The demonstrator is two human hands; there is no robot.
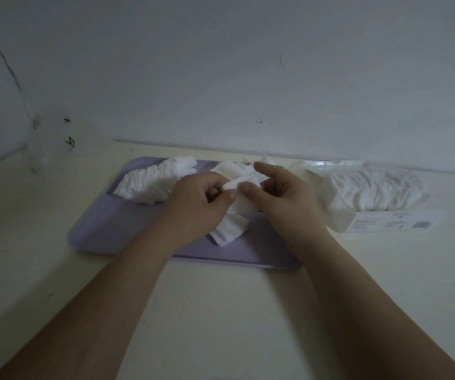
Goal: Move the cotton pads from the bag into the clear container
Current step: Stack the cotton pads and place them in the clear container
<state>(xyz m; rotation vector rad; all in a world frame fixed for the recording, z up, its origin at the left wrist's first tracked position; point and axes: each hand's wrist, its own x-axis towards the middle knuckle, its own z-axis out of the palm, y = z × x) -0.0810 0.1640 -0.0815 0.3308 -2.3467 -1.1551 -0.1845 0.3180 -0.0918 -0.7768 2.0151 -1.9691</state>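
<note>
Left hand (193, 204) and right hand (284, 204) pinch white cotton pads (237, 220) over lilac plastic tray (111, 223); apparent clear container (43, 149) lies back-left, nearer left hand.

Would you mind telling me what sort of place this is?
Likely a plain room at home: a cream tabletop against a scuffed painted wall, with a lilac tray of cotton pads and their bag.

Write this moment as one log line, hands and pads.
left hand, right hand: both pinch cotton pads | above: purple tray | on tray: row of pads | bag: right of tray, pads inside
</note>
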